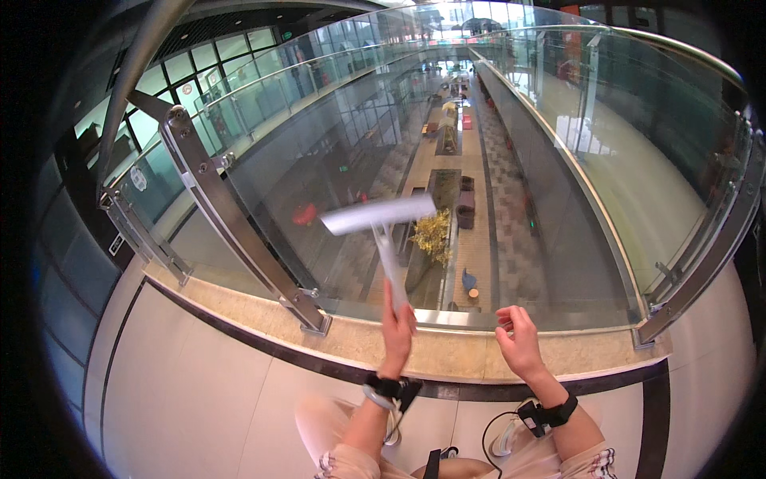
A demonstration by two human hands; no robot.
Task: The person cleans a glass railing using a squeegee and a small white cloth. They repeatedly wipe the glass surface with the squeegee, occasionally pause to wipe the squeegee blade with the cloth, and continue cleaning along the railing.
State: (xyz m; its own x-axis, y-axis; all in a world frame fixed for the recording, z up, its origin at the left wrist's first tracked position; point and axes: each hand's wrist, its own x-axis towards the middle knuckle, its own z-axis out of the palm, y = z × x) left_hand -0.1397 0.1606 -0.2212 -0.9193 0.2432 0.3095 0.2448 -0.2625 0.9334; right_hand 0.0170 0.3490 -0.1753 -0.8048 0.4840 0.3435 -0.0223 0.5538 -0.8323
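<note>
My left hand grips the handle of a white window squeegee, its wide blade raised in front of the glass balustrade panel. Blur softens the squeegee, and whether its blade touches the glass cannot be told. To the right, my right hand is held over the stone ledge near the panel's lower edge, fingers loosely curled, with nothing seen in it. Black straps with small devices are around both wrists.
Steel posts flank the glass, with another post on the right. A stone ledge runs along its foot. Beyond and below lies an atrium floor with a yellow-leaved plant and seats. A black cable hangs from my right wrist.
</note>
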